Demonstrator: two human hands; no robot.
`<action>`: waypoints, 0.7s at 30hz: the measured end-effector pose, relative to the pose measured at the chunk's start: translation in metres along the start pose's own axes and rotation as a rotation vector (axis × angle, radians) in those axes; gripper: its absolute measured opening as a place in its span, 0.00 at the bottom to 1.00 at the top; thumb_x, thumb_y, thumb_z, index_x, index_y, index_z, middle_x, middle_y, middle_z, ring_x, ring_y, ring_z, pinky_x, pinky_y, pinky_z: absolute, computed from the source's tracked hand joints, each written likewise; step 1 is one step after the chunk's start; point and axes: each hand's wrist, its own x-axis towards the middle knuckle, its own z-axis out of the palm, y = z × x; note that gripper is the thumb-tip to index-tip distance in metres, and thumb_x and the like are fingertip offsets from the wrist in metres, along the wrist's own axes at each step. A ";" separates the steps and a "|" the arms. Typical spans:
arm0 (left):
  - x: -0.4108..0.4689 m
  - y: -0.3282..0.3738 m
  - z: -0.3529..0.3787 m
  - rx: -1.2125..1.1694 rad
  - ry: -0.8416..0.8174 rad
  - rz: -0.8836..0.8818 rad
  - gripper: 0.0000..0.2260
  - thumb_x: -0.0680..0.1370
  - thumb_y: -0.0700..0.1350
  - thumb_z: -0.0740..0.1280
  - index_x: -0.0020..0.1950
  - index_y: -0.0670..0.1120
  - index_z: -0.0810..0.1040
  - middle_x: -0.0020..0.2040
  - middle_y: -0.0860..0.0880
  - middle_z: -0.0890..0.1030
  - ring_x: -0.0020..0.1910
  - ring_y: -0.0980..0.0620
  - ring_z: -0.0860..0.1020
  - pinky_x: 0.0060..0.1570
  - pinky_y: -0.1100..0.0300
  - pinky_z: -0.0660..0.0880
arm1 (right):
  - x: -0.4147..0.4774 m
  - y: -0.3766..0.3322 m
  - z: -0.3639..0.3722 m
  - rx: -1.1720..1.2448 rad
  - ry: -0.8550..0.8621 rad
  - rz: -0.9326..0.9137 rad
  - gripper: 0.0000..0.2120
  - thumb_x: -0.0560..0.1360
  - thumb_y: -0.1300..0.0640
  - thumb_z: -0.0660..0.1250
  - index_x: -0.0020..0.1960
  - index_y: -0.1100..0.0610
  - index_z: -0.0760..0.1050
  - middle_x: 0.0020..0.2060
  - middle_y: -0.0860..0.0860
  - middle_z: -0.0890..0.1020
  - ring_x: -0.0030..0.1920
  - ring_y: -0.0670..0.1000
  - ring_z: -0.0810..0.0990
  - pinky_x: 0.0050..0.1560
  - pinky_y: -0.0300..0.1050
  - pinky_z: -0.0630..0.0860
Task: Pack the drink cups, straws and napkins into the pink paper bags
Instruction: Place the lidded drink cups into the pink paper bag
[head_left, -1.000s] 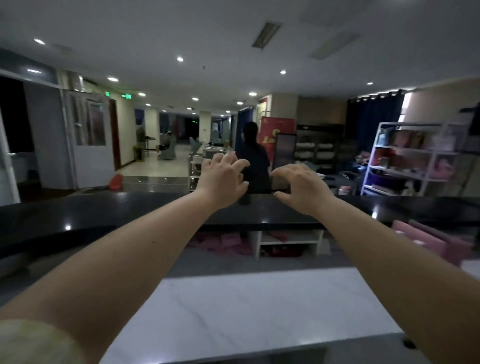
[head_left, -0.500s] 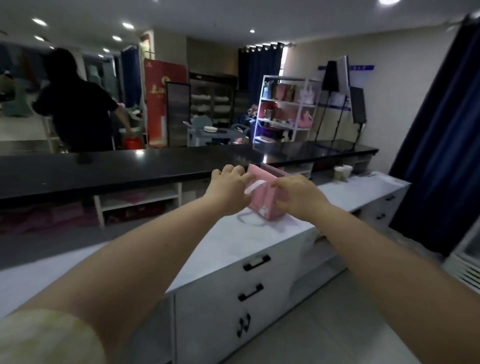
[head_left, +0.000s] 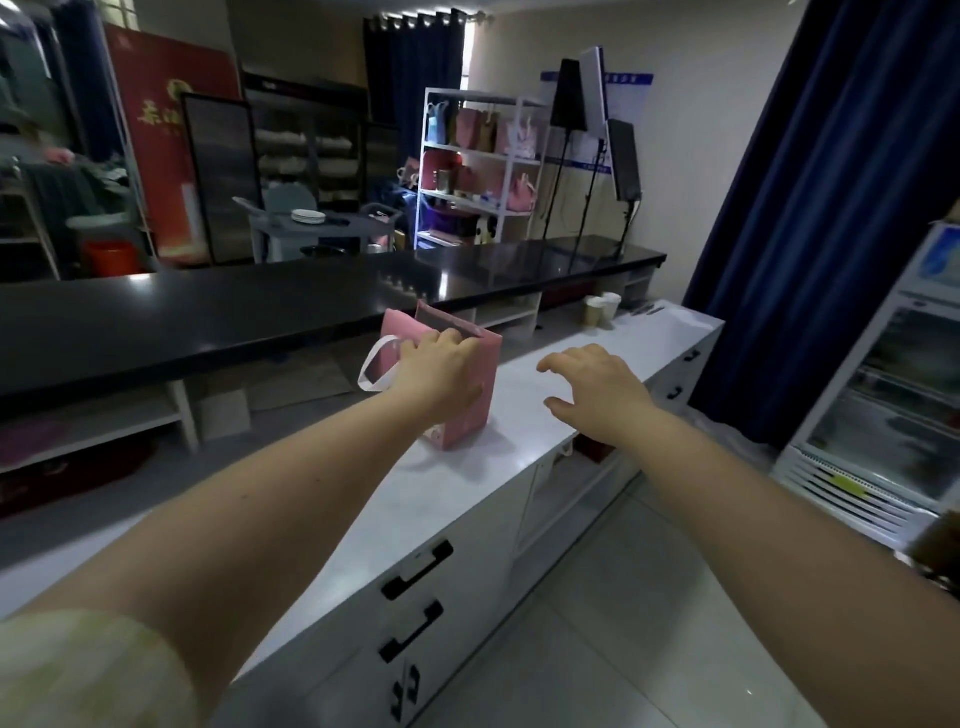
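We look along a long white worktop (head_left: 524, 410) with black-handled drawers in its front, running away to the right beside a higher black counter (head_left: 208, 317). A dark blue curtain (head_left: 831, 208) hangs at the right, and nearer to us stands a glass-fronted fridge (head_left: 893, 415). Behind the black counter is a white shelf rack (head_left: 483, 171) with pink and blue bags on it. On the worktop one pink paper bag (head_left: 467, 423) stands upright with its mouth open (we cannot see inside it). The left hand (head_left: 436, 374) grips the bag at its top edge, fingers curled over the rim. The right hand (head_left: 597, 389) hovers over the worktop just to the right of the bag, apart from it, fingers spread and loosely bent, holding nothing. Drink cups (head_left: 601, 310) stand at the far end of the worktop, well apart from the bag. The bag's white handle loop (head_left: 374, 369) hangs out to the left of the left hand.
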 end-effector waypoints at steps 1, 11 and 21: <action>0.017 -0.006 0.012 -0.017 0.010 -0.004 0.25 0.76 0.54 0.66 0.72 0.52 0.67 0.67 0.47 0.72 0.66 0.42 0.69 0.62 0.43 0.67 | 0.016 0.005 0.009 -0.005 -0.001 0.001 0.20 0.77 0.50 0.64 0.68 0.50 0.68 0.64 0.50 0.74 0.66 0.54 0.67 0.64 0.50 0.63; 0.162 -0.059 0.141 -0.117 0.026 -0.096 0.20 0.75 0.50 0.66 0.67 0.52 0.70 0.63 0.49 0.73 0.65 0.44 0.67 0.60 0.45 0.65 | 0.150 0.029 0.134 0.458 0.038 0.199 0.21 0.76 0.54 0.68 0.68 0.50 0.71 0.61 0.48 0.77 0.63 0.51 0.69 0.63 0.47 0.69; 0.242 -0.048 0.198 0.038 0.003 -0.280 0.10 0.79 0.53 0.61 0.57 0.52 0.76 0.54 0.50 0.80 0.56 0.45 0.72 0.58 0.46 0.62 | 0.270 0.093 0.194 0.592 0.128 0.089 0.15 0.77 0.59 0.66 0.63 0.52 0.76 0.59 0.47 0.78 0.62 0.51 0.71 0.59 0.39 0.66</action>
